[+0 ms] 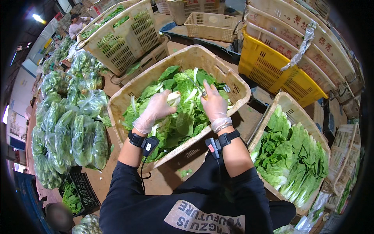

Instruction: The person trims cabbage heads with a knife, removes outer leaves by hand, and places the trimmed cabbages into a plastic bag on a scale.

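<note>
Over a beige plastic crate (pixel 230 76) I hold a leafy cabbage (pixel 174 99) in my left hand (pixel 159 106), its pale cut stem end turned toward my other hand. A clear thin glove covers each hand. My right hand (pixel 214 103) grips a knife (pixel 195 82) by its handle, with the narrow blade reaching up and to the left above the leaves. Loose green leaves (pixel 185 122) fill much of the crate beneath both hands. Blade and stem are apart.
At the right, a second crate (pixel 320 131) holds rows of leafy cabbages (pixel 298 155). Bagged greens (pixel 73 137) are heaped at the left. Beyond stand a tall crate of greens (pixel 143 26), a yellow crate (pixel 263 61) and stacked white crates (pixel 304 38). A person (pixel 76 26) is far back left.
</note>
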{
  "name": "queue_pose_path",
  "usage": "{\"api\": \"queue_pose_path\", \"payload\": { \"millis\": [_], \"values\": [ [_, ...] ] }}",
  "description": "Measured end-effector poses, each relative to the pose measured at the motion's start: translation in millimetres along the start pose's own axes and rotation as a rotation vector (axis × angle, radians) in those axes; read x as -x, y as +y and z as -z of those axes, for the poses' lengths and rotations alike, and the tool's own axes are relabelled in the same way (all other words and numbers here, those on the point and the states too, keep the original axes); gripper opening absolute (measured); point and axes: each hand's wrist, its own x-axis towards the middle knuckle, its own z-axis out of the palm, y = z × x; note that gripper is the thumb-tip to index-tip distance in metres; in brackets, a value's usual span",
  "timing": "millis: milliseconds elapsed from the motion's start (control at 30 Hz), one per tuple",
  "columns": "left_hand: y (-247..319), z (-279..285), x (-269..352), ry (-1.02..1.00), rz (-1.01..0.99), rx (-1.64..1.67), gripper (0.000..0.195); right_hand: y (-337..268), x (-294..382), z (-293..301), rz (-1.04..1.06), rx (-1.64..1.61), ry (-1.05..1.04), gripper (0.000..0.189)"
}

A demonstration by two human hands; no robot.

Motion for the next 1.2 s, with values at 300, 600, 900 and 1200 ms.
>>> {"api": "queue_pose_path", "payload": {
  "millis": [300,600,900,1200],
  "values": [
    [-0.5,-3.9,14.4,-0.087,-0.026,0.280,0.045,-25.9,23.1,-25.2,0.430,-0.150,0.034,0.028],
    [4.1,-3.2,20.7,-0.040,-0.053,0.282,0.045,-2.5,11.8,-14.0,-0.105,0.229,-0.601,0.021],
    [8.1,-18.8,18.1,-0.069,-0.023,0.237,0.058,-34.2,21.0,-1.3,-0.354,-1.177,-0.648,0.025],
    [-1.7,1.7,-8.9,-0.333,0.067,0.232,0.035,-26.2,14.4,-4.3,-0.430,-0.991,-0.664,0.020]
  ]
}}
